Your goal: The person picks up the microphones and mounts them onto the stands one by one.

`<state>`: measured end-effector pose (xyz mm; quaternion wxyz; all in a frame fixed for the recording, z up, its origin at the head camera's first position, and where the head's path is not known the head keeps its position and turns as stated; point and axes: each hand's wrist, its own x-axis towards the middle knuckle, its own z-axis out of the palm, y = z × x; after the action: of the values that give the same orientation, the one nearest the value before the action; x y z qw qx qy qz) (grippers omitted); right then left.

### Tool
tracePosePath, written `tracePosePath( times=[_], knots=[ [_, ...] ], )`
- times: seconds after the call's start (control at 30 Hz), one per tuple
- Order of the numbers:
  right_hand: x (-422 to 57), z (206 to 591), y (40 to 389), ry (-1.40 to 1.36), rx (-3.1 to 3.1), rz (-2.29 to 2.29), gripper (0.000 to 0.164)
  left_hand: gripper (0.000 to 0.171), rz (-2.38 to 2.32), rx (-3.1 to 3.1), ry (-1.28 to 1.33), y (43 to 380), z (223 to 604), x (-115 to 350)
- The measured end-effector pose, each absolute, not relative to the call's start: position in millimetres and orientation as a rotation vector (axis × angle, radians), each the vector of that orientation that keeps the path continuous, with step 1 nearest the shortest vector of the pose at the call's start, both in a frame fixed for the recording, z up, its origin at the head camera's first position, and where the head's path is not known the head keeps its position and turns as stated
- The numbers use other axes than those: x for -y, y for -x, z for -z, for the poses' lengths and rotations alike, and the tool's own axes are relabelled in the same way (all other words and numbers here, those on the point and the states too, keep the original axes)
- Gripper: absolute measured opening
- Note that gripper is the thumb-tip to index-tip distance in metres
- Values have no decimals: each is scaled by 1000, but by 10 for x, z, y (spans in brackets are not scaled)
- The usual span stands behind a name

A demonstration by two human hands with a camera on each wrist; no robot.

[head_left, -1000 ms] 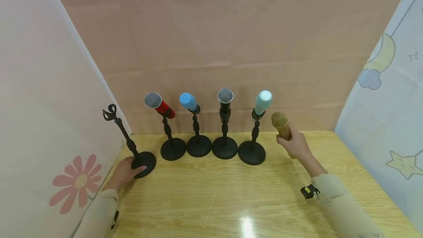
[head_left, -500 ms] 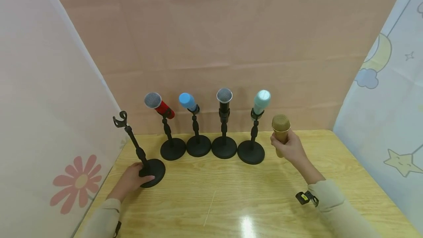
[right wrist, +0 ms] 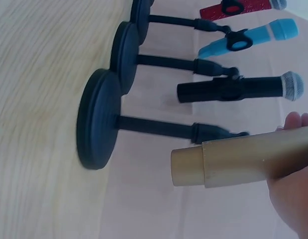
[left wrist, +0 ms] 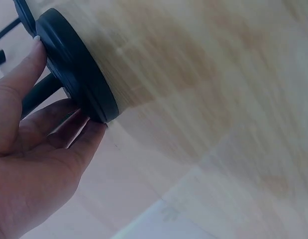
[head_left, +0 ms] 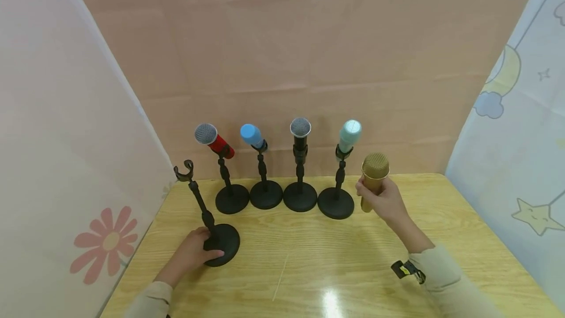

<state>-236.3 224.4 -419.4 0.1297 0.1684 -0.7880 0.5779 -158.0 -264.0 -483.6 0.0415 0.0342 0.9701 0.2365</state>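
Observation:
My left hand (head_left: 190, 254) grips the round base of a black microphone stand (head_left: 228, 243) at the left of the table. The stand's forked clip at the top holds nothing. In the left wrist view, the thumb and fingers pinch the base (left wrist: 81, 69) on both sides of its pole. At the right, my right hand (head_left: 388, 201) holds a gold microphone (head_left: 375, 167) above the table, mesh head up. The right wrist view shows the lower end of its gold handle (right wrist: 233, 162), overlapping the nearest stand's clip in that view.
Along the back of the table (head_left: 326, 259) stand several more stands, carrying a red microphone (head_left: 218, 145), a blue one (head_left: 251, 135), a black one (head_left: 300, 136) and a mint-green one (head_left: 350, 134). A pinkish-brown backdrop (head_left: 309, 53) rises behind; patterned sheets flank both sides.
My left hand has brought the stand to the right and nearer to me, away from the left wall. The gold microphone has shifted slightly left and turned more upright in my right hand.

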Motion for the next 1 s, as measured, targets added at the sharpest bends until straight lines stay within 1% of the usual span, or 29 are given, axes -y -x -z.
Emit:
tracePosePath(
  times=[0.33, 0.5, 0.73, 1.0],
  knots=[
    [-2097, 4083, 2234, -603, 2119, -1727, 5, 65, -762, -2952, -216, 1429, 4921, 2319],
    [-2027, 4009, 2174, -685, 2044, -1743, 8, 65, -806, -2919, -298, 1347, 4926, 2139],
    [-1930, 3920, 2103, -846, 1846, -1871, 17, 66, -761, -2877, -401, 1249, 4919, 1912],
    [-1836, 3820, 2054, -1012, 1709, -1902, 16, 64, -676, -2867, -540, 1184, 4915, 1655]
  ],
)
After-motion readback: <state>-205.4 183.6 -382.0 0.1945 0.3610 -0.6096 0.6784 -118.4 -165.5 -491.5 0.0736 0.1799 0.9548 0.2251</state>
